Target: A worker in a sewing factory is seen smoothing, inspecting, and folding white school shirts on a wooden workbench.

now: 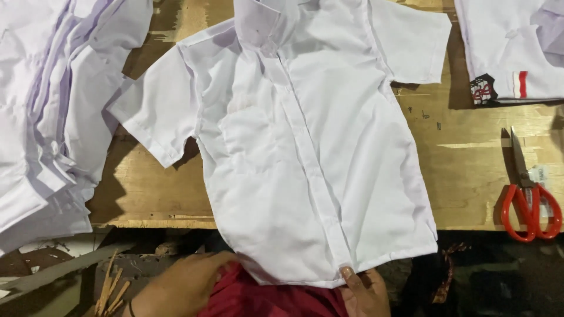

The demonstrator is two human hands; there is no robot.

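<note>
i see a white short-sleeved shirt [305, 147] lying flat, front up, on the wooden tabletop [470, 170], hem hanging over the near edge; my right hand [364, 290] at 6 o'clock pinches the hem at the placket, fingers clamped on it; my left hand [182, 287] at 7 o'clock touches the hem's corner, fingers curled, grip unclear; red-handled scissors [529, 199] lie at 3 o'clock; a stack of white shirts [47, 117] sits at 9 o'clock.

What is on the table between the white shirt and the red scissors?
Nothing. In the head view, only bare wooden table lies between the white shirt and the red scissors.
</note>
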